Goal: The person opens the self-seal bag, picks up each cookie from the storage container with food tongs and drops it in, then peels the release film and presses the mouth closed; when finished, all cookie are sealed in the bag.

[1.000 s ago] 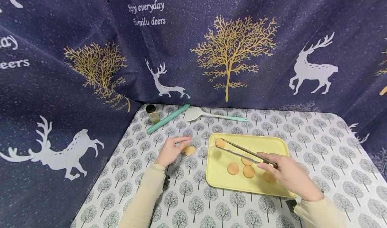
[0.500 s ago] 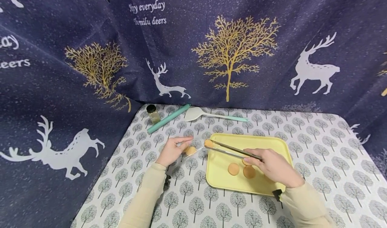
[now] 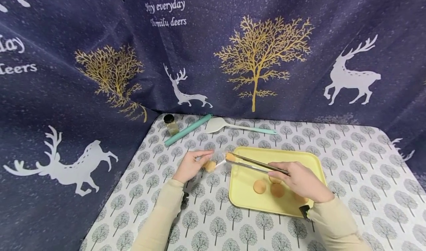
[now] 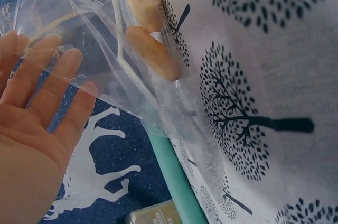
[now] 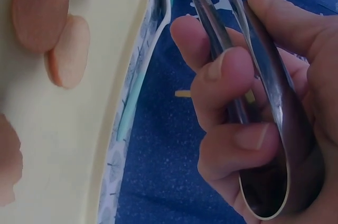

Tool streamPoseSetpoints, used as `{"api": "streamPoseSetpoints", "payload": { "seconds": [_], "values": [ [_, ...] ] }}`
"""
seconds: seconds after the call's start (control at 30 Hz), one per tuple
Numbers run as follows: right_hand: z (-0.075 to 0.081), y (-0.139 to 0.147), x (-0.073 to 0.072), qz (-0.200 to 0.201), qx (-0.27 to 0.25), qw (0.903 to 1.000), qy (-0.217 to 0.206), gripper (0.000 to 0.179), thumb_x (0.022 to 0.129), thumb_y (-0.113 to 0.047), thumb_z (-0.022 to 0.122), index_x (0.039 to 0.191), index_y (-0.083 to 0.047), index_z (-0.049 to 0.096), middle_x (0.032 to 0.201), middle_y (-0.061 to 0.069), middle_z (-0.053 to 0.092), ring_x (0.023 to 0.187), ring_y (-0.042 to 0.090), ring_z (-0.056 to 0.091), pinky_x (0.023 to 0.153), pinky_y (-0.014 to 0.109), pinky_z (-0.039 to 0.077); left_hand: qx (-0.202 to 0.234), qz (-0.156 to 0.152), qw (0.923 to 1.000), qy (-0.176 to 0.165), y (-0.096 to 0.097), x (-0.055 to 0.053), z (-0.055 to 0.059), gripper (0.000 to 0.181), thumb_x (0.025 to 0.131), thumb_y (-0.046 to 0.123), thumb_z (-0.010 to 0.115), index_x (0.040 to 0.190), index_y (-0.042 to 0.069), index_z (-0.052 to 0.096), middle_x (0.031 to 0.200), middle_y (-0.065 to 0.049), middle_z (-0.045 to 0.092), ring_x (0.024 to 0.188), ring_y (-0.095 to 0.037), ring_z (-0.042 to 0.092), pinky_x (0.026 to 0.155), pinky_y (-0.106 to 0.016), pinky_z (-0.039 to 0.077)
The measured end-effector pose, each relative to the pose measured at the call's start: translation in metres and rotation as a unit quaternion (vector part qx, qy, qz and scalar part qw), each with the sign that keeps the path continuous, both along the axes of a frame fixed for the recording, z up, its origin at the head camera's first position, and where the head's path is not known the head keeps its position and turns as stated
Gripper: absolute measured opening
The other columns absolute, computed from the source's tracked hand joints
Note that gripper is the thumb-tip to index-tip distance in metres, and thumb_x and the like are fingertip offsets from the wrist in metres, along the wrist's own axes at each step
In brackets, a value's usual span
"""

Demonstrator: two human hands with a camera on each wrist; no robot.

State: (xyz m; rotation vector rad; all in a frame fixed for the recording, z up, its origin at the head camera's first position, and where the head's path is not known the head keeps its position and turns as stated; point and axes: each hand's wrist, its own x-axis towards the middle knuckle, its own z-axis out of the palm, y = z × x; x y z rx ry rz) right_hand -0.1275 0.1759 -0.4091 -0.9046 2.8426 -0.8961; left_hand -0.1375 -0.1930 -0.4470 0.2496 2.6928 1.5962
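Observation:
My left hand (image 3: 190,166) pinches the rim of a clear plastic bag (image 4: 100,49) with thumb and forefinger. Its other fingers reach out loosely in the left wrist view. Inside the bag show round tan biscuits (image 4: 153,52). My right hand (image 3: 304,180) grips metal tongs (image 3: 259,164), with fingers on one arm and thumb side on the other. Between the tongs' tips sits a round biscuit (image 3: 231,157), at the bag's mouth above the tray's left edge. On the yellow tray (image 3: 239,203) lie several more biscuits (image 3: 259,186), some partly hidden by the right hand.
Behind the left hand lie a green rolling stick (image 3: 188,130) and a white spatula (image 3: 216,125) with a green handle. A small black-lidded jar (image 3: 171,124) stands at the back left corner. A dark patterned curtain (image 3: 206,58) hangs behind the table.
The right hand has carried the tongs and biscuit leftward, from over the tray to the bag's mouth. The left hand has stayed almost still with the bag.

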Motion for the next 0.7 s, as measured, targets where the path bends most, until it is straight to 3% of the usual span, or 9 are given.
{"api": "streamPoseSetpoints", "payload": {
  "seconds": [0.3, 0.43, 0.57, 0.6, 0.7],
  "values": [
    [0.002, -0.001, -0.003, 0.017, -0.001, 0.9999, 0.000, 0.043, 0.096, -0.042, 0.059, 0.123, -0.009, 0.067, 0.113, 0.008, 0.071, 0.105, 0.028, 0.066, 0.091, 0.049, 0.051, 0.009, 0.004, 0.9999, -0.003, 0.005, 0.002, 0.008, 0.025, 0.095, 0.017, 0.063, 0.119, 0.018, 0.070, 0.122, 0.002, 0.067, 0.034, -0.001, 0.025, 0.033, -0.022, 0.030],
    [0.001, -0.007, -0.008, 0.029, 0.000, 0.9995, -0.012, 0.046, 0.096, -0.044, 0.058, 0.125, -0.008, 0.066, 0.111, 0.005, 0.071, 0.095, 0.019, 0.068, 0.091, 0.047, 0.052, 0.013, 0.001, 0.9999, -0.010, 0.007, 0.002, 0.008, 0.024, 0.095, 0.014, 0.063, 0.118, 0.019, 0.071, 0.120, 0.000, 0.068, 0.034, 0.000, 0.026, 0.033, -0.020, 0.029],
    [0.001, -0.014, -0.015, 0.040, 0.004, 0.9989, -0.023, 0.049, 0.096, -0.044, 0.057, 0.126, -0.006, 0.064, 0.118, 0.009, 0.069, 0.101, 0.021, 0.066, 0.095, 0.048, 0.049, 0.014, -0.004, 0.9998, -0.011, 0.006, 0.000, 0.004, 0.023, 0.094, 0.017, 0.065, 0.116, 0.022, 0.072, 0.117, 0.003, 0.069, 0.038, -0.006, 0.029, 0.036, -0.020, 0.031],
    [0.001, -0.016, -0.016, 0.042, 0.004, 0.9988, -0.025, 0.049, 0.096, -0.044, 0.058, 0.126, -0.005, 0.064, 0.120, 0.010, 0.067, 0.103, 0.023, 0.065, 0.097, 0.049, 0.048, 0.015, -0.004, 0.9998, -0.008, 0.007, 0.000, 0.003, 0.023, 0.094, 0.019, 0.065, 0.115, 0.022, 0.072, 0.116, 0.004, 0.069, 0.041, -0.009, 0.031, 0.037, -0.021, 0.032],
    [0.001, -0.024, -0.021, 0.050, 0.002, 0.9984, -0.027, 0.047, 0.096, -0.040, 0.060, 0.126, -0.004, 0.064, 0.123, 0.011, 0.066, 0.107, 0.025, 0.064, 0.100, 0.049, 0.046, 0.021, -0.004, 0.9998, 0.004, 0.008, 0.000, 0.002, 0.022, 0.093, 0.021, 0.067, 0.114, 0.019, 0.073, 0.117, 0.003, 0.069, 0.060, -0.015, 0.054, 0.049, -0.025, 0.043]
  ]
}}
